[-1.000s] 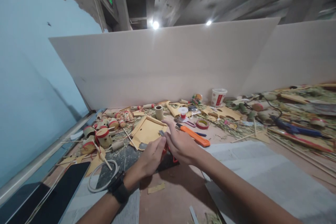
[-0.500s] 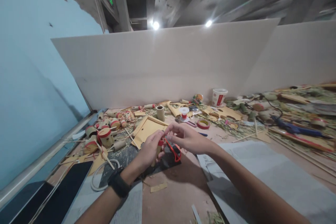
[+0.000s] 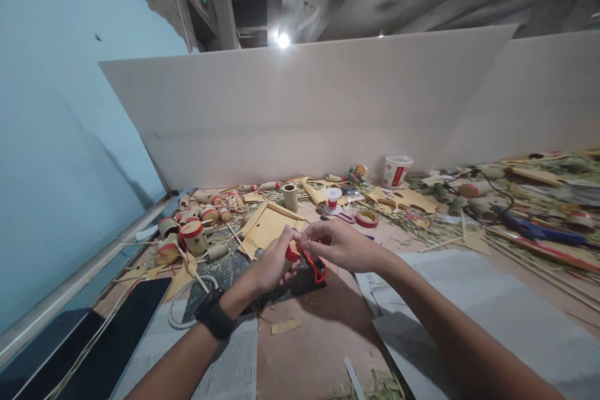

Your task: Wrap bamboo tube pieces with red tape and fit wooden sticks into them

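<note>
My left hand point(image 3: 274, 259), with a black watch on its wrist, is closed round a small bamboo tube point(image 3: 291, 254) with a red band at its top. Close against that top, my right hand point(image 3: 335, 242) has its thumb and fingertips pinched together. What sits between those fingertips is too small to make out. A red-handled tool point(image 3: 319, 271) lies just below my right hand, partly hidden by it. Both hands are above a dark mat point(image 3: 300, 287) on the table. Beyond them lies a yellowish wooden board piece point(image 3: 267, 225), and an open bamboo tube point(image 3: 290, 199) stands behind.
Red-banded bamboo pieces point(image 3: 193, 236) are heaped at left, beside a dark tablet-like slab point(image 3: 140, 309). A red thread spool point(image 3: 332, 201), tape roll point(image 3: 366, 219) and paper cup point(image 3: 397, 172) stand farther back. Paper sheets point(image 3: 450, 300) and a blue glue gun point(image 3: 534, 228) are right.
The view has shifted slightly. The red-banded top of the bamboo tube shows more plainly now in my left hand. My right fingertips stay close to it.
</note>
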Demonstrator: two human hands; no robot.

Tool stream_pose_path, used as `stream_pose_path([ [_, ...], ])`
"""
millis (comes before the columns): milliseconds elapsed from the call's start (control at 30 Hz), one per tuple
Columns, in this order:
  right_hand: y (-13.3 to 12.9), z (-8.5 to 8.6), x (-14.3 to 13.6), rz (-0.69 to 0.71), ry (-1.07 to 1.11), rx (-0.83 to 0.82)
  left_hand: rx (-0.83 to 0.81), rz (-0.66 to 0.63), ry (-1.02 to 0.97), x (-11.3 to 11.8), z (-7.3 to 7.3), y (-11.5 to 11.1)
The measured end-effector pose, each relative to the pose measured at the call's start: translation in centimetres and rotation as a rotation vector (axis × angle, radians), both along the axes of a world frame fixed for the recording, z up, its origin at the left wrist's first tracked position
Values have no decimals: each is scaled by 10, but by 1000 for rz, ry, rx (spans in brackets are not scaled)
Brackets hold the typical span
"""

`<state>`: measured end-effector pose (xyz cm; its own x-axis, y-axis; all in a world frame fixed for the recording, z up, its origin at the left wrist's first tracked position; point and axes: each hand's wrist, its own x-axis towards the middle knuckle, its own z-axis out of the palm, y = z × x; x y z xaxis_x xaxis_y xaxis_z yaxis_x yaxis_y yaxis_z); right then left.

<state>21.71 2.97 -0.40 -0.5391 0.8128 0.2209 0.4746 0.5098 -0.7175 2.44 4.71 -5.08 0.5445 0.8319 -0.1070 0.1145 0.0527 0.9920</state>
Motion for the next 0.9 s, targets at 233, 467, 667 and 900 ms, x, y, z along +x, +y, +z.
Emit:
stream_pose_path([
  [233, -5, 1, -9, 25, -1, 0, 18, 36, 109, 2, -2, -2],
  [467, -3, -2, -2, -91, 88, 30, -5, -49, -37, 2, 8, -6],
  [667, -9, -8, -13, 40, 187, -53, 18, -30, 13, 2, 8, -6],
  [900, -13, -8, -17, -74, -39, 180, 60, 5, 18, 4, 0, -7],
])
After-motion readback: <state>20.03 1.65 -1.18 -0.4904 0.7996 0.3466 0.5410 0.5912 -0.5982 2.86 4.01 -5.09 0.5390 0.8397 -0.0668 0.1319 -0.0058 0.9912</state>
